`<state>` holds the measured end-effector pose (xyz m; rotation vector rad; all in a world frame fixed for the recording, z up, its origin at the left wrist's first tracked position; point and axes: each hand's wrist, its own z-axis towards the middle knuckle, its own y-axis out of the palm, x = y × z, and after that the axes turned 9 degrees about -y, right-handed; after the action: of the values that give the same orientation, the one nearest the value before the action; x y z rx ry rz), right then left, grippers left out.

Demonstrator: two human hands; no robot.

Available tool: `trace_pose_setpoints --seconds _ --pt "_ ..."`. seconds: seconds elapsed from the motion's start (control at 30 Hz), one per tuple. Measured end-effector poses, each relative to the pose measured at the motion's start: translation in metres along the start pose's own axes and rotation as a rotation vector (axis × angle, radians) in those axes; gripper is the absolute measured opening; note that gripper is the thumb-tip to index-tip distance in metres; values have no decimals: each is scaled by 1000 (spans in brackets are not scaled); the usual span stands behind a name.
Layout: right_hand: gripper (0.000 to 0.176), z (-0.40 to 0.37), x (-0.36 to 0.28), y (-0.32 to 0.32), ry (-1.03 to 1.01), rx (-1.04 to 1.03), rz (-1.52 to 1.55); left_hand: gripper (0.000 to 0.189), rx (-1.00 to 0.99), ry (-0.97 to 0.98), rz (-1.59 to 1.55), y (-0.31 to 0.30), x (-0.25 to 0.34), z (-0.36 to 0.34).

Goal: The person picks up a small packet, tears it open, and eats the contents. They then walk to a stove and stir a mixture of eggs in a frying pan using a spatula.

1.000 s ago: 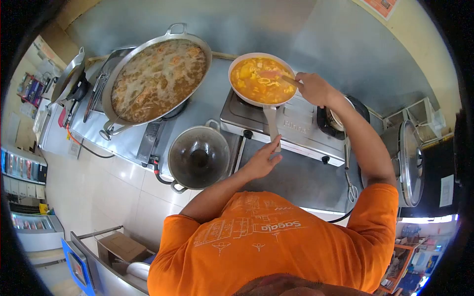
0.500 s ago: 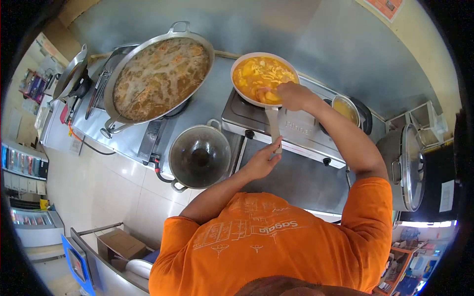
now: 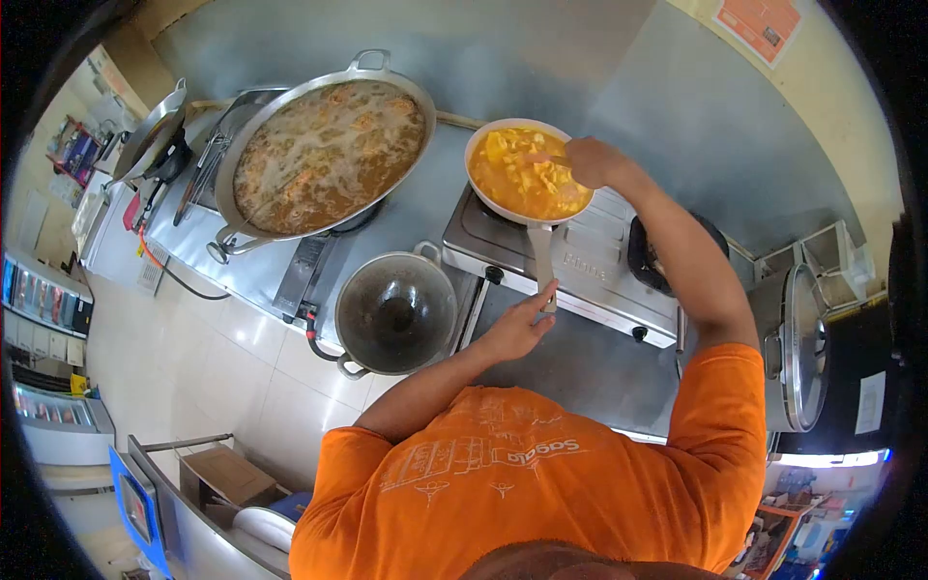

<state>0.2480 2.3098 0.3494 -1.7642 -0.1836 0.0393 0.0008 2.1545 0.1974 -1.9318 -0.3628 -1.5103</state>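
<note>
A light-coloured frying pan (image 3: pixel 473 184) sits on the left burner of the stove, full of yellow-orange soupy food with pale pieces. My left hand (image 3: pixel 520 327) is closed around the end of its pale handle (image 3: pixel 542 261). Over the pan's right rim, my right hand (image 3: pixel 592 162) grips a brownish spatula (image 3: pixel 549 159). The spatula's far end is down in the food, so its exact shape is hidden.
At the left, a large wok (image 3: pixel 224 188) of bubbling brown liquid stands on a burner. A smaller dark wok (image 3: pixel 396 309) sits nearer me. A black pan (image 3: pixel 643 256) is partly behind my right arm, and a tall lidded pot (image 3: pixel 797 348) stands at the right.
My right hand has shifted slightly right and up, and the spatula has moved from the near side of the pan toward the back. The left hand keeps holding the handle; the view shifted slightly.
</note>
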Motion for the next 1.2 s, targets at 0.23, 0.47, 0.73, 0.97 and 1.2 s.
trace_pose_setpoints --seconds 0.23,0.47,0.73,0.97,1.2 --pt "24 -89 -35 -85 -21 -170 -23 64 -1 72 -30 4 -15 6" --pt "22 -97 -42 -39 -83 -198 -22 63 -44 2 -96 -1 -7 4" --pt "24 -44 -20 -2 -55 -171 2 63 -26 11 -17 -2 -4 1" --pt "25 -10 -10 -2 3 -115 -17 61 -16 27 -24 -1 -8 2" --pt "26 -12 7 -10 84 -24 28 60 -33 -20 -11 -3 -5 1"
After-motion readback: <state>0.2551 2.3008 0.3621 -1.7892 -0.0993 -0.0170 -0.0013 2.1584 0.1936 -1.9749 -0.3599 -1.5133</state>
